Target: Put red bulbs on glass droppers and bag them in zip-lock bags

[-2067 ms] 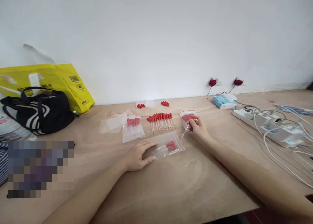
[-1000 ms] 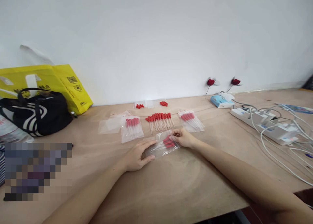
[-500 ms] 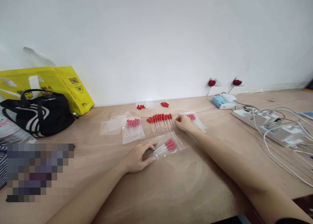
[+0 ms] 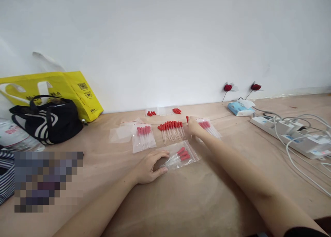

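My left hand [image 4: 152,165] rests on the table with thumb and fingers apart, at the left edge of a clear zip bag [image 4: 191,153] holding a few red-topped droppers [image 4: 182,155]. My right hand [image 4: 193,127] is closed around a dropper whose red bulb [image 4: 187,119] shows above the fingers. Just left of it lies a row of several loose droppers [image 4: 170,126], bulbs toward the wall. A filled bag of droppers [image 4: 143,137] lies left of the row. Another filled bag [image 4: 210,127] is partly behind my right hand.
Flat clear bags [image 4: 120,134] lie at left, and small red bulbs [image 4: 177,111] near the wall. A yellow bag [image 4: 90,101] and black bag [image 4: 62,120] stand left. Tissues [image 4: 240,108], a power strip [image 4: 294,140] and cables are at right.
My right hand has lifted a dropper from the right end of the row. My left hand stays by the front bag. The whole view has shifted slightly.
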